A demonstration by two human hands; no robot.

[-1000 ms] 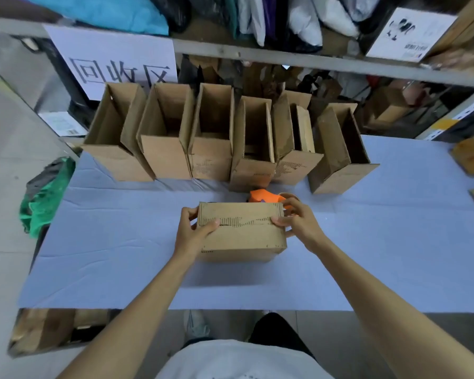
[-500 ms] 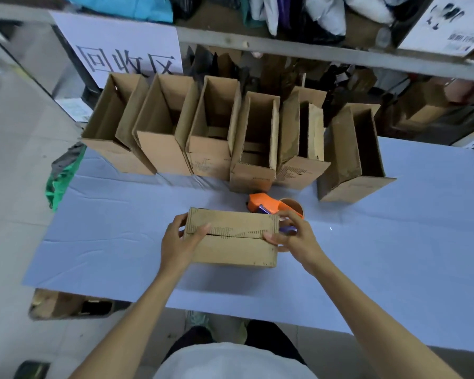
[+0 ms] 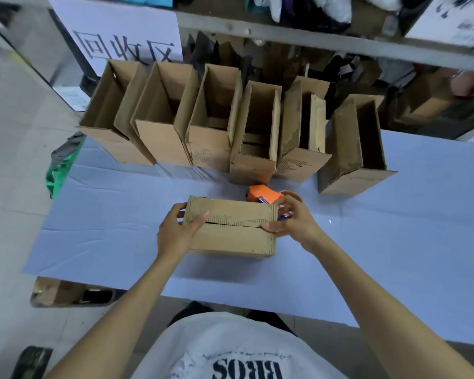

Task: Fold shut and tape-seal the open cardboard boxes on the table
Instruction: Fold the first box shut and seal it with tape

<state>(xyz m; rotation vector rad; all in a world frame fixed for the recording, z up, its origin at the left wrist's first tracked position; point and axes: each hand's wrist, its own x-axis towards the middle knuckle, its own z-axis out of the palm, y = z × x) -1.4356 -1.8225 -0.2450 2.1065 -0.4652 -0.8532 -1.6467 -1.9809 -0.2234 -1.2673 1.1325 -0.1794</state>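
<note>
At mid-table my box lies crosswise, left hand clamped on its left end, right hand thumbing the seam, its curled fingers, hold unclear to me, nearest the tape dispenser behind
</note>
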